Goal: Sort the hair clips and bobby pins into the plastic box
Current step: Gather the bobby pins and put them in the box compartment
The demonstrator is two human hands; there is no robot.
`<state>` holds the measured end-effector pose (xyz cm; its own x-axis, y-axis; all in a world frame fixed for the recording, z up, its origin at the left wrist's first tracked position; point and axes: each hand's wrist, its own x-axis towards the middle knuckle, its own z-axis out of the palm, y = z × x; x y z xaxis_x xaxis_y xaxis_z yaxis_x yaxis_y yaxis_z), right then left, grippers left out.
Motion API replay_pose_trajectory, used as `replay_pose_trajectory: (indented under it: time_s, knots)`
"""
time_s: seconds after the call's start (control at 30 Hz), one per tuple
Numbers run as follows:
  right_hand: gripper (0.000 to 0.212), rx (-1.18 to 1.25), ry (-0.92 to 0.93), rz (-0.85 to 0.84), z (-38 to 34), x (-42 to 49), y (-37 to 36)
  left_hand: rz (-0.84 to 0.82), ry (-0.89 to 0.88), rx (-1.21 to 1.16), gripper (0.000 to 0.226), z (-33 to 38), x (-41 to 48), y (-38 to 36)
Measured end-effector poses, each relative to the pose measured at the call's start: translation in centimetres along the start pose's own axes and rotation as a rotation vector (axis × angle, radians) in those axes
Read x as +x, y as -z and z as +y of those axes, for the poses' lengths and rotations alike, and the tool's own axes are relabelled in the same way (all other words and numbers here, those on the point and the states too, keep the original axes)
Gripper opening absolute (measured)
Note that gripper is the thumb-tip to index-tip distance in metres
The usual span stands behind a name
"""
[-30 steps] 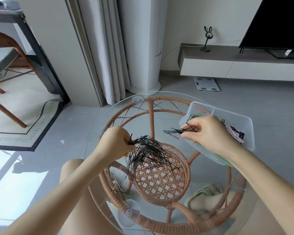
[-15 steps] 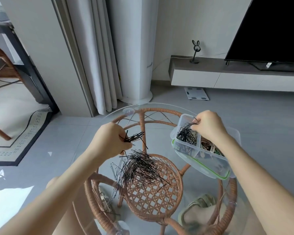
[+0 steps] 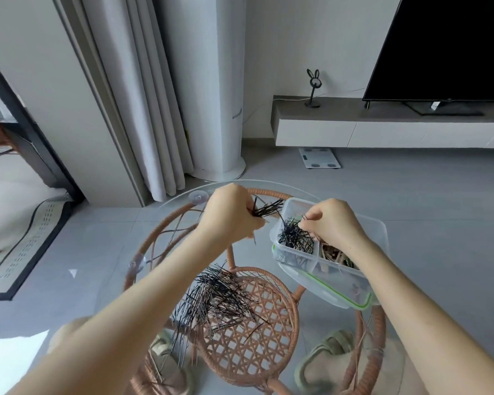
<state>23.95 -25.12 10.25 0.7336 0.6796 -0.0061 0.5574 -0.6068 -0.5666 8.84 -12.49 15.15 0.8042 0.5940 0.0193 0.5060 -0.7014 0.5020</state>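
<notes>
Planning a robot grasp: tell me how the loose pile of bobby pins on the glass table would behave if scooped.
The pile of bobby pins looks thin, stiff and light. Pins cross at many angles, so they would probably snag and lift in clumps. On the smooth glass table, strays likely slide.

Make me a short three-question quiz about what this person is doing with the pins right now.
1. True or false: the left hand holds a bunch of bobby pins.
2. Where is the right hand? A) on the floor B) over the plastic box C) on the television
3. Fill in: the loose pile of pins lies on the ___ table.

Key: 1 true; 2 B; 3 glass.
</notes>
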Motion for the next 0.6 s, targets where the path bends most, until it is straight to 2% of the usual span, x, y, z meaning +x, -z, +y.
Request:
replay_pose_trajectory:
  time_s: [0.1, 0.17, 0.23, 0.33, 0.5, 0.6]
  knots:
    - [0.005, 0.177, -0.08, 0.035, 0.9, 0.4, 0.0, -0.017, 0.001, 0.016, 0.014, 2.7, 2.5, -2.2]
    - [0.022, 0.303, -0.175, 0.064, 1.4, 0.8, -0.2, -0.032, 0.001, 0.026, 0.012, 4.1, 3.8, -3.6]
    - [0.028, 0.41, -0.214, 0.062, 1.9, 1.2, -0.2, -0.032, 0.001, 0.055, 0.01, 5.4, 4.9, -4.9]
    - [0.022, 0.387, -0.206, 0.024, 2.3, 1.4, -0.2, -0.059, 0.019, 0.113, 0.031, 6.8, 5.9, -6.5]
    - [0.027, 0.428, -0.238, -0.03, 3.0, 1.8, 0.0, -0.08, 0.001, 0.138, 0.034, 7.9, 7.3, -7.4]
    - [0.015, 0.6, -0.289, -0.02, 3.4, 2.0, 0.1, -0.063, -0.011, 0.081, 0.034, 8.2, 8.1, -7.2]
